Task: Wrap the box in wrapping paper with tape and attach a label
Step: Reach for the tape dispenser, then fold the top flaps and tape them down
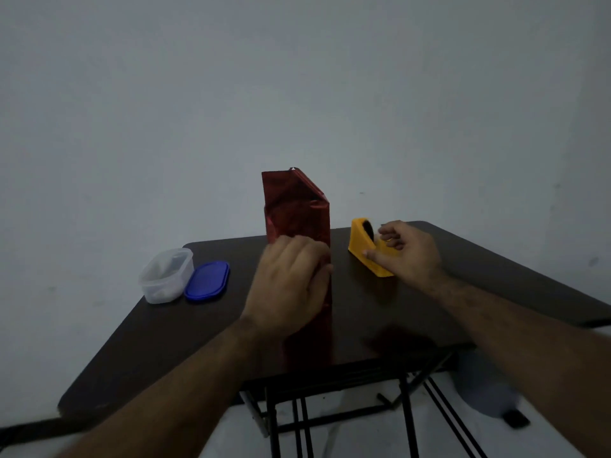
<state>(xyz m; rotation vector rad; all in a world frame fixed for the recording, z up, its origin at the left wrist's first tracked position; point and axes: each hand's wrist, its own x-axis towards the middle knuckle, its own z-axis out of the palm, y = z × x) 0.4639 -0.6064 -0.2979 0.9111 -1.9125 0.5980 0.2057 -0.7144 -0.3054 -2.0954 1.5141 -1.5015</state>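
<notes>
Box (pixel 297 223) upright mid-tabletop (pixel 496 259), red foil slippery, crease-prone; steadied by left hand (pixel 291 285), fingers curled on side. Dispenser (pixel 367 251) gripped by right hand (pixel 406 252). Best held at edges.

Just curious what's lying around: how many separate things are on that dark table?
4. A tall box in red paper stands mid-table, a yellow tape dispenser sits to its right, and a clear tub with its blue lid beside it sits far left. Something small may hide behind the hands.
</notes>
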